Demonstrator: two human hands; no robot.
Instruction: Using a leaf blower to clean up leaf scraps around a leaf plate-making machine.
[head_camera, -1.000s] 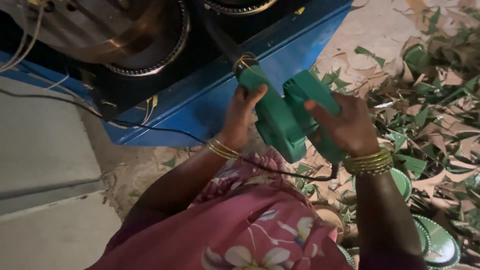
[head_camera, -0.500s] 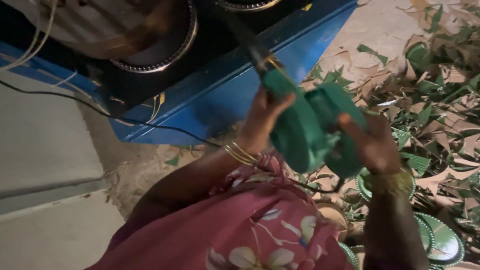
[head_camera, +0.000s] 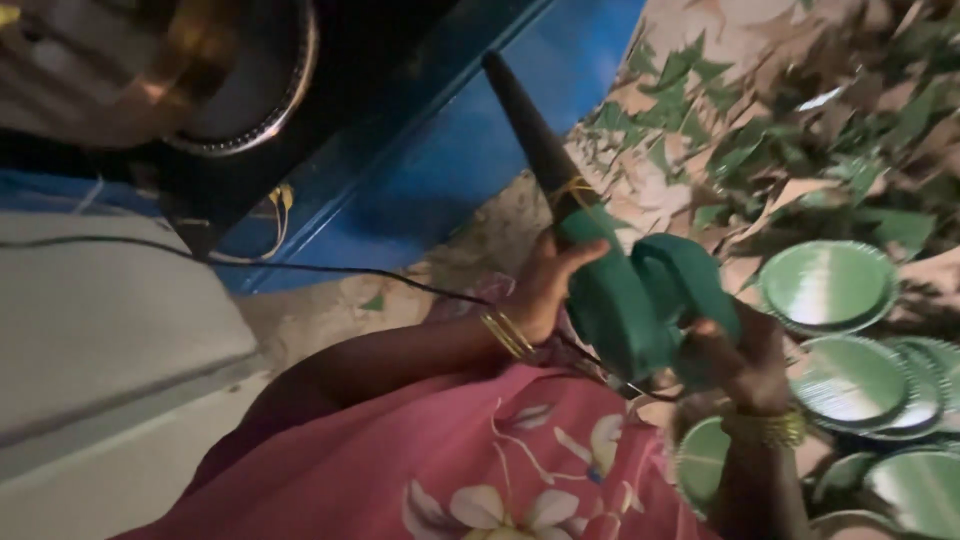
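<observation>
I hold a green electric blower (head_camera: 630, 300) with a long black nozzle (head_camera: 525, 130) that points up toward the blue machine (head_camera: 480, 150). My left hand (head_camera: 545, 290), with gold bangles at the wrist, grips the blower's front body just behind the nozzle. My right hand (head_camera: 735, 355), also wearing bangles, is wrapped around the rear handle. A thin black cord (head_camera: 300, 265) runs from the blower off to the left across the floor.
Round green leaf plates (head_camera: 825, 285) lie stacked and scattered at the right, among several green and brown leaf scraps (head_camera: 780, 110). A round metal die (head_camera: 240, 80) sits in the machine at top left. A grey slab (head_camera: 100, 330) lies at left.
The view has shifted, so the blower now sits lower and further right. The nozzle has pulled back from the machine's dark opening and stands over its blue side. More leaf plates show.
</observation>
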